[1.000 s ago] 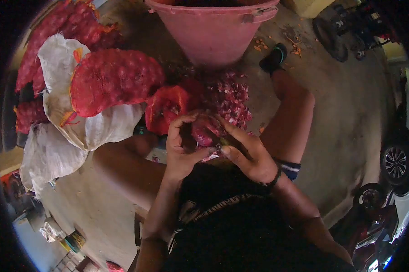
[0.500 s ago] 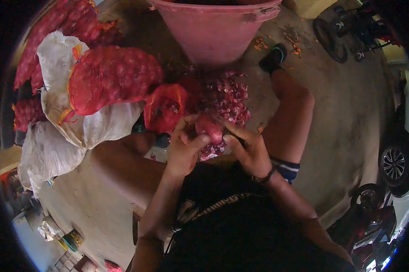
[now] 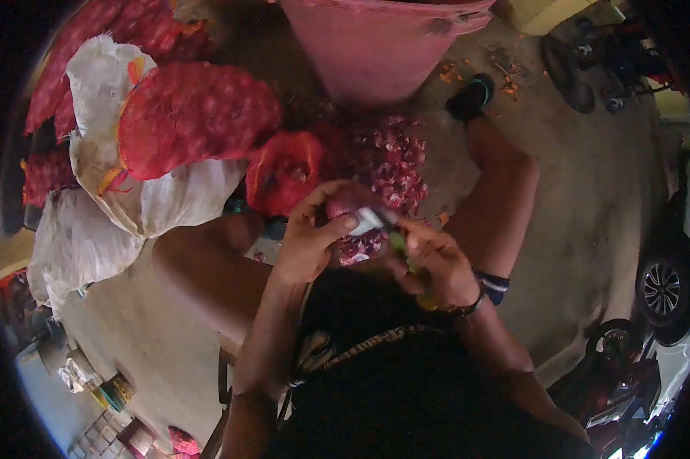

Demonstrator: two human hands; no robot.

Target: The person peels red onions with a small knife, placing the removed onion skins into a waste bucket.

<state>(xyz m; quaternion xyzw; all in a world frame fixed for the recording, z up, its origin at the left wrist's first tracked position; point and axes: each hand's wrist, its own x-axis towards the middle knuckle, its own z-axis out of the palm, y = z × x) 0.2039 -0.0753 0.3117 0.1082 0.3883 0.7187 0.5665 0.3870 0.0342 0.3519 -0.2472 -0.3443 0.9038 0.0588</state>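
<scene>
My left hand (image 3: 303, 243) is closed around a red onion (image 3: 348, 199), the thumb pressed on its near side. A pale, peeled patch shows on the onion's right side. In my right hand (image 3: 444, 268) is a small knife (image 3: 398, 243) with a yellow-green handle, its blade end close to the onion and blurred. Below and beyond the hands, purple onion skins (image 3: 397, 164) lie heaped on the floor. An opened red mesh bag (image 3: 283, 170) sits just past my left hand; what it holds is hard to make out.
A large pink tub (image 3: 383, 57) stands beyond the skins. Full red mesh sacks of onions (image 3: 199, 118) and white woven sacks (image 3: 84, 252) are piled at the left. My bent legs flank the work. Far right are a motorcycle (image 3: 616, 375) and a car wheel (image 3: 660, 287).
My right hand has drawn back from the onion, toward the lower right, and the knife handle now shows. A pale peeled patch has come into view on the onion. The view has shifted slightly.
</scene>
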